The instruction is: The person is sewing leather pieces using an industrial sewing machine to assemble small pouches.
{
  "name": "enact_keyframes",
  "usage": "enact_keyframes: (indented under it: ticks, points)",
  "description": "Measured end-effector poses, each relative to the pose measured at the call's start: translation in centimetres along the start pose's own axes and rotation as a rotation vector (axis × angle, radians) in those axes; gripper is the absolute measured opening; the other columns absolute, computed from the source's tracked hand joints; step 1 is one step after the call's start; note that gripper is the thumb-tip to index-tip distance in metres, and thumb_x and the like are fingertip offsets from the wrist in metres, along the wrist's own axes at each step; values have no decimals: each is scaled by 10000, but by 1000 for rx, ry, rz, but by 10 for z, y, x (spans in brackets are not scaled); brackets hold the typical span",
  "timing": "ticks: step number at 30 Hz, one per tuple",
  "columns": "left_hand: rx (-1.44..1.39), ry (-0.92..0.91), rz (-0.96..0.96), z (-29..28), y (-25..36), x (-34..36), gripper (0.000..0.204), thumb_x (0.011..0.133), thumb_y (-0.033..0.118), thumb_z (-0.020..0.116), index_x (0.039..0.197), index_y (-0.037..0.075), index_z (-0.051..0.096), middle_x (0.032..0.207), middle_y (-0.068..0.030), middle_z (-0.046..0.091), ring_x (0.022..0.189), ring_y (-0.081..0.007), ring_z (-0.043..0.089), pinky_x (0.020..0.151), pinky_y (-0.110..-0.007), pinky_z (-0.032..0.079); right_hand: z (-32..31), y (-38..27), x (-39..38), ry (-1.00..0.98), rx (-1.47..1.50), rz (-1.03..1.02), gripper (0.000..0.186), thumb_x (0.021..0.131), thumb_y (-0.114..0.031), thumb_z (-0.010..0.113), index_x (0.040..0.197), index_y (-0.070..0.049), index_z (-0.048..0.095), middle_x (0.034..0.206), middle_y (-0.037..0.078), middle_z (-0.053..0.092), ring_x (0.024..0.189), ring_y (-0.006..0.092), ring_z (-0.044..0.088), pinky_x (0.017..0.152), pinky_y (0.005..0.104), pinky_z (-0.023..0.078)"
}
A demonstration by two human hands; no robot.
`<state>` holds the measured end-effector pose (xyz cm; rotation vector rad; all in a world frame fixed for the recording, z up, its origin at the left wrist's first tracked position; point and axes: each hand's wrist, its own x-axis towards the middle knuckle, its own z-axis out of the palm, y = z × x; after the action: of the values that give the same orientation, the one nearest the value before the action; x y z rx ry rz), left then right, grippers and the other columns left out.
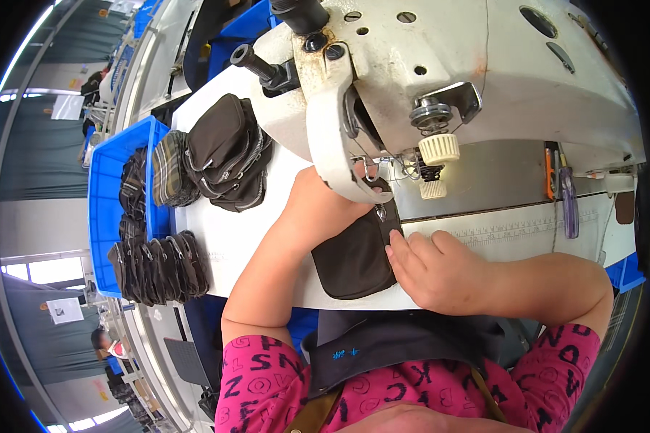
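A dark brown zippered pouch (354,260) lies on the white sewing table, its top end under the needle area of a sewing machine (440,65). A metal zipper pull (381,211) shows near its upper right edge. My left hand (321,202) is closed on the pouch's top end, close to the needle; the white curved guard (328,144) hides part of its fingers. On the pouch's right edge, my right hand (444,274) rests with curled fingers, thumb side and fingertips pinching the edge.
Dark pouches (227,151) are stacked left of the machine, beside a plaid piece (172,169). A blue bin (105,195) holds more, with a row of pouches (159,267) along its near end. An orange tool (551,173) and a purple-handled screwdriver (569,206) lie at right.
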<state>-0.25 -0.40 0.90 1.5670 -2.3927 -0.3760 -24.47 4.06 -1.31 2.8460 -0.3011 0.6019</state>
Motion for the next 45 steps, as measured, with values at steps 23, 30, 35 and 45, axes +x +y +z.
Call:
enact_keyframes:
  ticks: [23,30,35,45]
  points:
    - [-9,71,-41,9,-5,4,201,839,224,799,948,60,761,817,-115,726,699,-313,677,627,-400,516,0,-3,0,-32,-57,33,348,803,-190,631,1020,50,758,1011,143,748,762,173,545,590,296,353]
    - [32,94,-11,10,-6,5,206,838,223,797,948,54,757,843,-116,728,722,-315,682,643,-410,526,5,-7,-3,-28,-16,76,333,813,-155,640,1055,43,755,1137,248,737,773,207,571,578,301,358]
    - [56,110,11,11,-6,6,210,837,226,797,937,48,752,849,-121,719,724,-321,679,640,-417,527,4,-8,-3,-43,-22,73,329,818,-155,638,1047,51,753,1150,258,735,769,206,571,578,302,362]
    - [189,169,45,13,1,1,281,825,261,827,897,27,688,836,-145,685,723,-350,663,613,-445,518,4,-5,-2,-14,10,72,269,806,-138,649,986,39,743,1148,280,732,683,179,534,570,298,367]
